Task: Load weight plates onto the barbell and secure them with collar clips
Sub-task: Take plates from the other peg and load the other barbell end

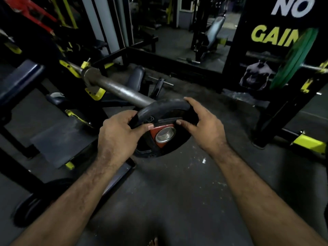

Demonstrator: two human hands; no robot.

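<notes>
One black plate at the bar end, two hands on it.

Left to right: one padded bench (19, 80) at left; one barbell sleeve (120, 90) running from the rack down to centre; left hand (118, 137) curled on the black plate (165, 107), thumb pinching its near rim; the plate's red hub and steel bore face the viewer, just off the sleeve tip. Right hand (202, 125) spread, fingers over the top edge, thumb on the face. One green plate (294, 59) on a second bar, far right.
</notes>
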